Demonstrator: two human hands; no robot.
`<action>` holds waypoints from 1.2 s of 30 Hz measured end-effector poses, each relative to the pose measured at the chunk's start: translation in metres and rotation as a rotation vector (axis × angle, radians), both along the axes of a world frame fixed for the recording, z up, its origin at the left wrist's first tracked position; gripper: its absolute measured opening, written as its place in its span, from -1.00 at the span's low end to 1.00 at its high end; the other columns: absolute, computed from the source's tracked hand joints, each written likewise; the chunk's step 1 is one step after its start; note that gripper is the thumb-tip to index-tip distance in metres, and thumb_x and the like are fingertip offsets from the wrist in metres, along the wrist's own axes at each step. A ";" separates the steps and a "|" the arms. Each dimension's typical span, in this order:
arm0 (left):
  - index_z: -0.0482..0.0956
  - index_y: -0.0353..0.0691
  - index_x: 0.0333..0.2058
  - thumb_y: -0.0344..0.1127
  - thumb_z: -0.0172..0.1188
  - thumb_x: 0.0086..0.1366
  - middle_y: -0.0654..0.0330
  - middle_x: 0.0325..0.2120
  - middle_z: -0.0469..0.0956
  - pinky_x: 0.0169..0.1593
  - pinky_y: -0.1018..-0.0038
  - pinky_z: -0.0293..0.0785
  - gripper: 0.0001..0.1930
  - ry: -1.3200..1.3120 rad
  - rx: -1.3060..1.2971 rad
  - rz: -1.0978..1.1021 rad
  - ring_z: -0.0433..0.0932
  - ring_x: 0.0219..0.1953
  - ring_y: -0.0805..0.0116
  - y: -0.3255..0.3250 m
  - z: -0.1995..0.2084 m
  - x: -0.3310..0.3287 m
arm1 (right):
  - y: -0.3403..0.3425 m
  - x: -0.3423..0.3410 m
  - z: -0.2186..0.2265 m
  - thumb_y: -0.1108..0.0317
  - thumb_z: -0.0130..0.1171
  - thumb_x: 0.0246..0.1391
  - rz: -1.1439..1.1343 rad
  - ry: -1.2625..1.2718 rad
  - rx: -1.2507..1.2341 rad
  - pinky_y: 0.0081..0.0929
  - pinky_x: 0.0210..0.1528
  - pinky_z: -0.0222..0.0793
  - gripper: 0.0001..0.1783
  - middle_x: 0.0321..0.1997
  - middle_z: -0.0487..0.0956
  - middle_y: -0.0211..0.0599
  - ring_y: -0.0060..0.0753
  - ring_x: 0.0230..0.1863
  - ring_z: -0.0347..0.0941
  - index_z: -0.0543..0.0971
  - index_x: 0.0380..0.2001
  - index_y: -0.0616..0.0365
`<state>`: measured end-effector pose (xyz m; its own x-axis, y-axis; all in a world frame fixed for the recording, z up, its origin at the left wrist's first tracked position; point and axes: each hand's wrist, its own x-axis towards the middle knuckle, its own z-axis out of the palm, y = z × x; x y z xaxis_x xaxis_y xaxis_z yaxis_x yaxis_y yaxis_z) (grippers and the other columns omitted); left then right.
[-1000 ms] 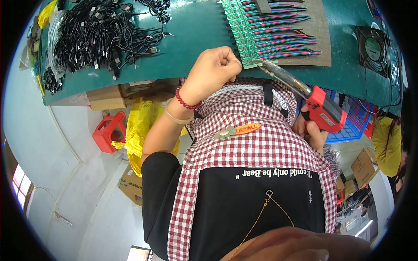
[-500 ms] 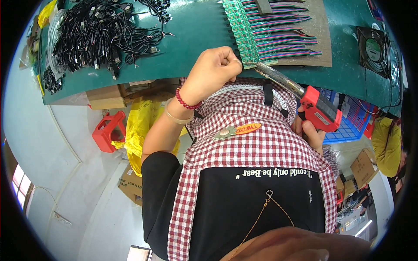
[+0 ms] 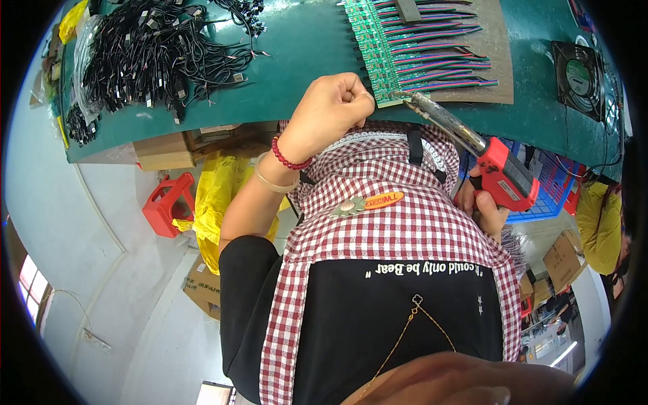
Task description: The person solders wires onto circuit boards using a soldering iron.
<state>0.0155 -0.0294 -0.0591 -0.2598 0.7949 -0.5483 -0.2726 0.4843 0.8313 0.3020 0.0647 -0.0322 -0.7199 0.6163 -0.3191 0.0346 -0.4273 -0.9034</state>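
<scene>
My left hand is closed at the table's near edge, beside the lower left end of a panel of green circuit boards. Its fingers are pinched, and whatever lies between them is hidden. My right hand grips the red handle of a soldering gun. The gun's metal barrel slants up and left, with its tip by the near end of the circuit boards. Rows of multicoloured wires run right from the boards across a brown cardboard sheet. A grey block lies over the far wires.
A heap of black cables covers the left of the green table. At the right stands a black fan. Below the table are a red stool, a yellow bag, a blue crate and cardboard boxes.
The soldering gun has shifted slightly right, and its tip has drawn back from the near end of the boards. My left hand stays almost still.
</scene>
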 end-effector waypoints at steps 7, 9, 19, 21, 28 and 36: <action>0.40 -0.33 -0.59 -0.45 0.07 0.07 0.28 -0.68 0.45 -0.55 0.67 0.31 -0.89 -0.009 0.004 0.007 0.38 -0.63 0.62 0.000 0.000 0.000 | 0.001 0.000 -0.001 0.25 0.05 0.06 0.000 0.021 0.005 -0.63 -0.66 0.09 -0.55 -0.69 0.36 -0.25 -0.55 -0.73 0.21 0.31 -0.08 0.39; 0.40 -0.33 -0.59 -0.45 0.07 0.07 0.28 -0.68 0.45 -0.55 0.67 0.31 -0.89 -0.009 0.008 0.006 0.38 -0.63 0.62 0.000 -0.001 0.000 | 0.000 -0.001 -0.001 0.25 0.05 0.06 -0.003 0.024 0.009 -0.63 -0.66 0.09 -0.54 -0.70 0.35 -0.25 -0.55 -0.73 0.21 0.31 -0.09 0.39; 0.37 -0.28 -0.55 -0.47 0.04 0.12 0.32 -0.66 0.41 -0.52 0.71 0.23 -0.91 -0.003 -0.046 -0.025 0.33 -0.62 0.65 -0.002 0.002 -0.001 | 0.004 -0.004 0.000 0.23 0.06 0.05 -0.063 0.083 -0.025 -0.60 -0.64 0.17 -0.54 -0.73 0.32 -0.30 -0.56 -0.77 0.17 0.27 -0.11 0.38; 0.38 -0.31 -0.57 -0.46 0.06 0.09 0.30 -0.68 0.43 -0.53 0.69 0.27 -0.91 -0.003 -0.036 -0.001 0.37 -0.63 0.63 -0.002 -0.001 0.000 | 0.007 -0.006 0.000 0.22 0.06 0.05 -0.066 0.103 -0.026 -0.60 -0.64 0.18 -0.53 -0.73 0.32 -0.30 -0.56 -0.77 0.17 0.26 -0.11 0.38; 0.40 -0.30 -0.56 -0.44 0.07 0.10 0.28 -0.69 0.45 -0.59 0.69 0.25 -0.89 0.013 -0.034 -0.045 0.35 -0.67 0.63 0.010 0.010 0.000 | 0.022 0.000 0.009 0.12 0.07 0.04 -0.209 0.150 0.054 -0.58 -0.72 0.14 -0.47 -0.78 0.28 -0.33 -0.57 -0.82 0.11 0.23 -0.14 0.39; 0.42 -0.28 -0.52 -0.38 0.05 0.21 0.28 -0.70 0.46 -0.66 0.73 0.18 -0.85 0.027 -0.124 -0.045 0.30 -0.73 0.67 -0.002 0.017 -0.001 | 0.100 0.042 0.045 0.16 -0.05 0.12 -0.507 0.403 0.372 -0.60 -0.67 0.16 -0.54 -0.69 0.24 -0.39 -0.61 -0.74 0.11 0.26 -0.02 0.27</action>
<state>0.0145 -0.0318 -0.0416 -0.2411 0.7327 -0.6364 -0.2264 0.5952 0.7710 0.3439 0.1648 0.0124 -0.3354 0.9198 0.2037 -0.4503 0.0334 -0.8922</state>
